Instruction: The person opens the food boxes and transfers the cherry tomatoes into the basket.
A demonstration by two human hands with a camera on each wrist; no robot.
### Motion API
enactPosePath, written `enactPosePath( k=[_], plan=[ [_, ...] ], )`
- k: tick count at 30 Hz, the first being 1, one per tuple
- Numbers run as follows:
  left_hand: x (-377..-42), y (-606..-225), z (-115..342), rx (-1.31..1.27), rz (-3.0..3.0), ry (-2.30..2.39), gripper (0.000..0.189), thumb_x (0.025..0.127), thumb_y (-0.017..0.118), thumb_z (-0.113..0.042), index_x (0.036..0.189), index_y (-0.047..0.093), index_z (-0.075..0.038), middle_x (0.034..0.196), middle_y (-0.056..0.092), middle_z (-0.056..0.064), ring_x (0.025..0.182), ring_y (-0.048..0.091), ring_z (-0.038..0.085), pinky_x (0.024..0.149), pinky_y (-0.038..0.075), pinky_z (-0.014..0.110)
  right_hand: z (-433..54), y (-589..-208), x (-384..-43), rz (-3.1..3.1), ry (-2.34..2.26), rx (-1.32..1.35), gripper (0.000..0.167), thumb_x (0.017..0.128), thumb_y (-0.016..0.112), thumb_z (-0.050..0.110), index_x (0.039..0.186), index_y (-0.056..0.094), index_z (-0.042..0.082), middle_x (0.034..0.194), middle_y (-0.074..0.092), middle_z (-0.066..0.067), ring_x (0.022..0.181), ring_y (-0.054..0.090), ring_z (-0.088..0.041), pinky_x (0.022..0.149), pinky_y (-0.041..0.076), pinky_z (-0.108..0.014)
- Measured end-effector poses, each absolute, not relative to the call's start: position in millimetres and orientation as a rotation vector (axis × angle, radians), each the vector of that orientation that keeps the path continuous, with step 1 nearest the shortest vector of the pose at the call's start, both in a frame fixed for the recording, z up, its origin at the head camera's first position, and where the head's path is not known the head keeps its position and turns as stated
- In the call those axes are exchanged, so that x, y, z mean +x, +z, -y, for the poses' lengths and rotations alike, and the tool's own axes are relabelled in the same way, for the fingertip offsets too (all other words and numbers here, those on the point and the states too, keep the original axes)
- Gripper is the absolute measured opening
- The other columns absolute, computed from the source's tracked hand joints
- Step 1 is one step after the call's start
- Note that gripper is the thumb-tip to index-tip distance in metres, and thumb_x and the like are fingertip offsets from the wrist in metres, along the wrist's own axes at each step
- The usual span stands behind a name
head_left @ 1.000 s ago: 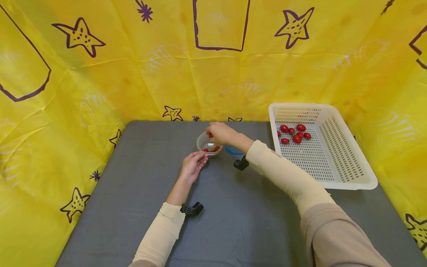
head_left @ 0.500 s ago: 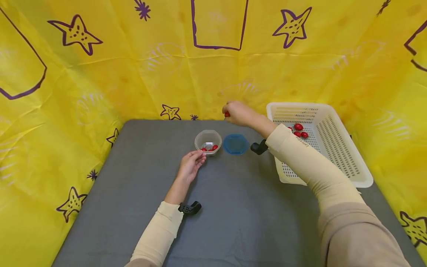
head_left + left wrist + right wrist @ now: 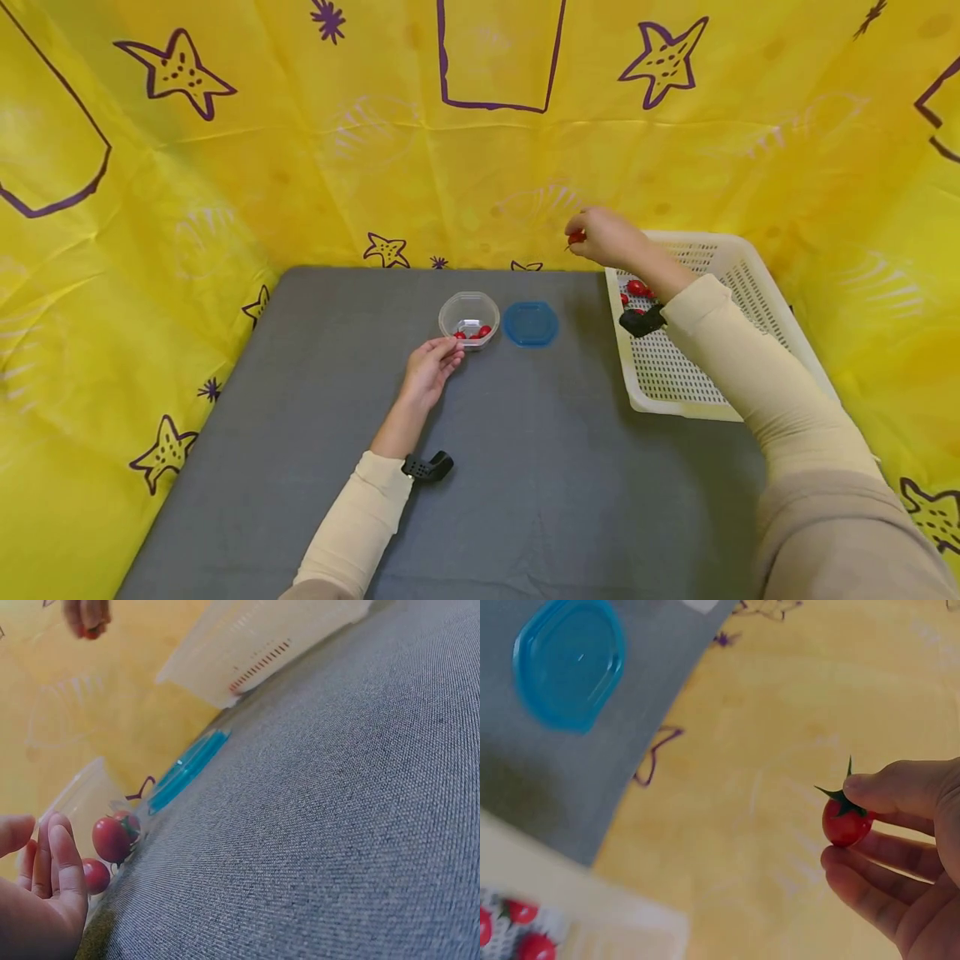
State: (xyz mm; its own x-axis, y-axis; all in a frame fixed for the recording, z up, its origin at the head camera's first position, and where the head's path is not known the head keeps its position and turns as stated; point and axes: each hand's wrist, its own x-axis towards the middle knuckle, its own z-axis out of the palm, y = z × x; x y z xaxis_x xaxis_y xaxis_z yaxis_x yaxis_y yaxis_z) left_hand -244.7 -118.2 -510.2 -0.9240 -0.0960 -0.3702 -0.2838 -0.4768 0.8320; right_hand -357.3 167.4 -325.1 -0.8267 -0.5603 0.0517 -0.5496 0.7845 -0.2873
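Note:
My left hand (image 3: 431, 367) pinches the near-left rim of a small clear plastic container (image 3: 468, 305) standing on the grey table. Several red cherry tomatoes (image 3: 112, 840) lie at the bottom of the container. Up at the right, my right hand (image 3: 611, 240) holds a cherry tomato (image 3: 847, 822) with a green calyx between thumb and fingers. That hand is in the air near the back left corner of a white slotted basket (image 3: 675, 408). More cherry tomatoes (image 3: 636, 287) lie inside the basket, partly hidden by the right forearm.
A blue plastic lid (image 3: 530, 324) lies flat just right of the container, between it and the basket. Yellow patterned cloth (image 3: 487, 183) hangs behind and along both sides of the grey table (image 3: 510, 483).
My right hand has moved from over the container, up and rightward to the basket's back left corner, still holding a cherry tomato. The left hand stays at the container's rim.

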Motion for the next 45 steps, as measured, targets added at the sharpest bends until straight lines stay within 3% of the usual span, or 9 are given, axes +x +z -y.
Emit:
enactPosePath(
  k=[10, 21, 35, 45],
  plan=[
    [-245.6, -507.3, 121.0, -0.560, -1.551, 2.545, 0.003, 0.098, 0.055, -0.005, 0.097, 0.058, -0.004, 0.072, 0.069, -0.004, 0.066, 0.065, 0.006, 0.066, 0.054, 0.018, -232.2, -345.0, -355.5, -3.015, -0.506, -0.735, 0.023, 0.086, 0.064, 0.005, 0.104, 0.066, -0.010, 0.099, 0.066, -0.028, 0.091, 0.060, -0.039, 0.087, 0.048, -0.052],
    [-243.6, -509.2, 121.4, -0.564, -1.534, 2.551, 0.005, 0.096, 0.059, -0.006, 0.099, 0.056, -0.004, 0.072, 0.070, -0.004, 0.066, 0.065, 0.006, 0.066, 0.054, 0.018, -285.6, -368.9, -350.6, -2.984, -0.508, -0.506, 0.031, 0.089, 0.060, 0.007, 0.111, 0.062, -0.014, 0.106, 0.064, -0.034, 0.091, 0.060, -0.042, 0.087, 0.048, -0.056],
    [-240.2, -510.8, 120.0, -0.556, -1.544, 2.557, 0.006, 0.097, 0.059, -0.008, 0.098, 0.056, -0.003, 0.072, 0.070, -0.004, 0.066, 0.066, 0.006, 0.065, 0.054, 0.017, -348.0, -419.9, -353.2, -2.885, -0.400, -0.319, 0.028, 0.086, 0.064, 0.010, 0.099, 0.063, -0.015, 0.094, 0.066, -0.031, 0.083, 0.060, -0.041, 0.077, 0.050, -0.054],
    [-241.5, -512.2, 119.9, -0.523, -1.537, 2.565, 0.004, 0.097, 0.057, -0.007, 0.097, 0.057, -0.003, 0.073, 0.070, -0.005, 0.067, 0.065, 0.006, 0.066, 0.054, 0.017, -370.8, -446.5, -354.9, -2.854, -0.276, -0.294, 0.019, 0.077, 0.061, 0.007, 0.082, 0.061, -0.012, 0.077, 0.063, -0.024, 0.074, 0.056, -0.037, 0.074, 0.048, -0.053]
  ],
)
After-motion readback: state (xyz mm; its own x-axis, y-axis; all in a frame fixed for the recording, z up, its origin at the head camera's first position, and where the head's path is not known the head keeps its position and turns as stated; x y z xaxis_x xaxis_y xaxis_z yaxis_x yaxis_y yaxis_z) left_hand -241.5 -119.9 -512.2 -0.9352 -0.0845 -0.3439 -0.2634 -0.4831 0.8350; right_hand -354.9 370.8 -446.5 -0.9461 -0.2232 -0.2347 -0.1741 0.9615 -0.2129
